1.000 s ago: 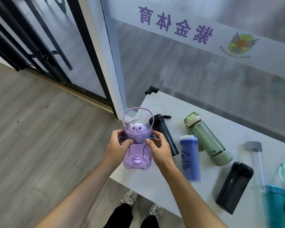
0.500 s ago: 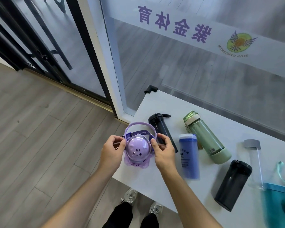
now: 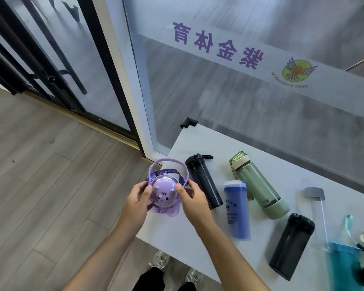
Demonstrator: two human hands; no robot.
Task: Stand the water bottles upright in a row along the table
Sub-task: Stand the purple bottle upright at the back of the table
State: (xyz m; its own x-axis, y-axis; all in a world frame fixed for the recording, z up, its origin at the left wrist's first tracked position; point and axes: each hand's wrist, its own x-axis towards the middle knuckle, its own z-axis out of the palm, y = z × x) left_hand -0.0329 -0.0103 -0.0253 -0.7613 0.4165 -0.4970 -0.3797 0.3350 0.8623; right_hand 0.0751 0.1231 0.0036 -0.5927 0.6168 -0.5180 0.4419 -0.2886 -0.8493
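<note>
A purple bear-shaped bottle [image 3: 163, 194] with a loop handle stands upright at the left end of the white table [image 3: 214, 141]. My left hand [image 3: 136, 203] and my right hand [image 3: 194, 203] grip its two sides. To its right several bottles lie flat: a slim black bottle [image 3: 204, 181], a blue bottle [image 3: 236, 208], a green bottle [image 3: 256, 185], a wide black bottle [image 3: 291, 246], a clear bottle with a grey cap [image 3: 317, 208] and a teal bottle [image 3: 343, 267] at the right edge.
A glass wall with purple lettering [image 3: 219, 46] runs along the table's far side. A black corner guard [image 3: 188, 122] caps the table's far left corner. Wooden floor [image 3: 40, 175] lies to the left, and my shoes [image 3: 160, 259] show below the near edge.
The purple bottle has gone from tilted with its front facing me to upright on its base, so I now see its domed lid. Both hands stayed on its sides.
</note>
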